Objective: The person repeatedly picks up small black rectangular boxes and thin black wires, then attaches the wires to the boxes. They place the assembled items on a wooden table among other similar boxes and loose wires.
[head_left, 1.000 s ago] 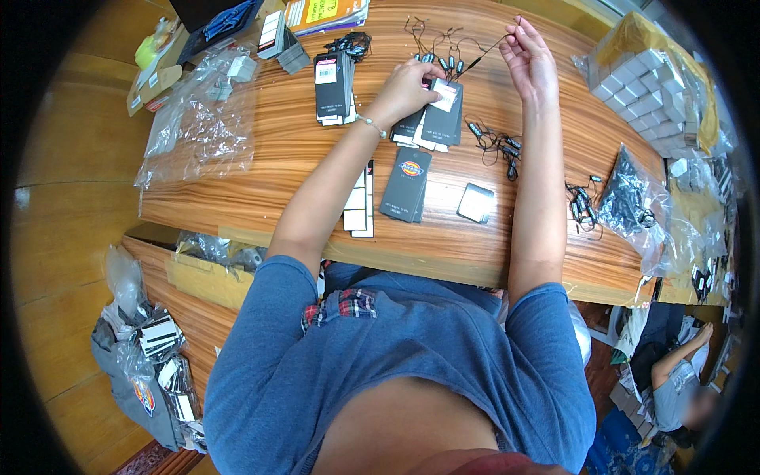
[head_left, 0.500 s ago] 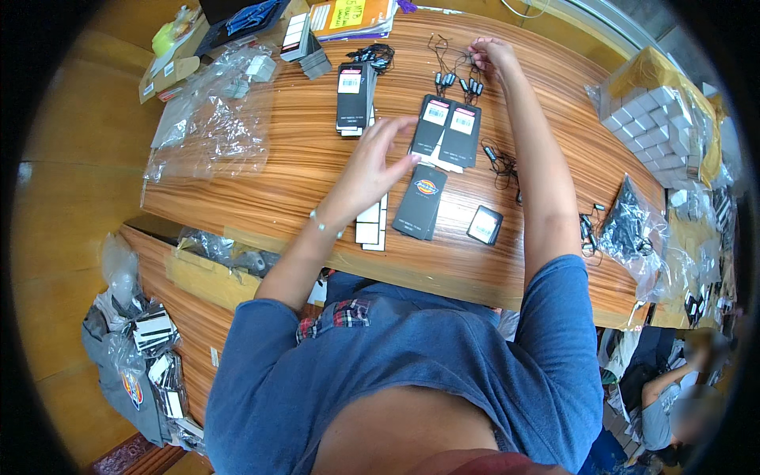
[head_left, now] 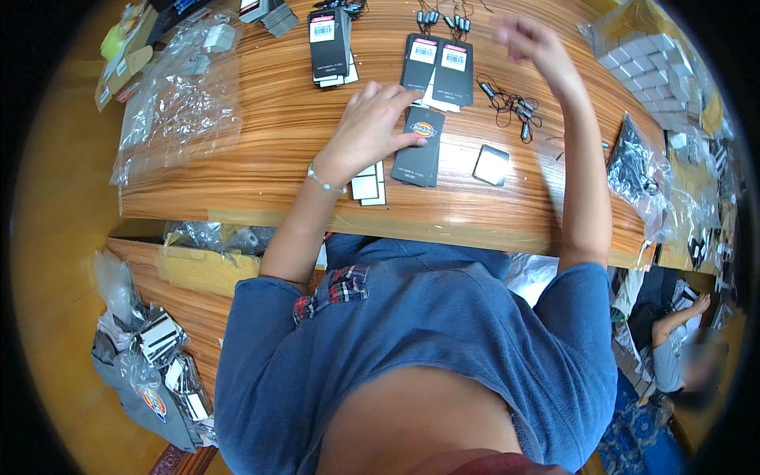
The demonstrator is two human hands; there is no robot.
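My left hand [head_left: 370, 131] reaches over the table with thumb and fingers apart. Its thumb tip lies over a small stack of dark hang tags [head_left: 418, 162] with a round logo, and its fingertips come close to the stack's top edge. Whether it presses on the tags I cannot tell. Just beyond are two dark tags with white stickers [head_left: 454, 75], with black string loops [head_left: 459, 26] at their far ends. My right hand [head_left: 538, 51] hovers to the right of these, slightly blurred, fingers loosely bent and apart, nothing seen in it.
A taller tag pile [head_left: 328, 55] stands at back left, and white cards [head_left: 366, 186] lie near my left wrist. To the right are a small stickered card stack [head_left: 492, 165], loose black strings [head_left: 514, 107], a clear bag [head_left: 633, 166] and boxed white packets [head_left: 649, 67]. Plastic sheeting [head_left: 178, 111] covers the left.
My right hand has left the string loops and moved right, toward me. The left hand has come over the logo tag stack. The whole view has shifted, with the table higher in it.
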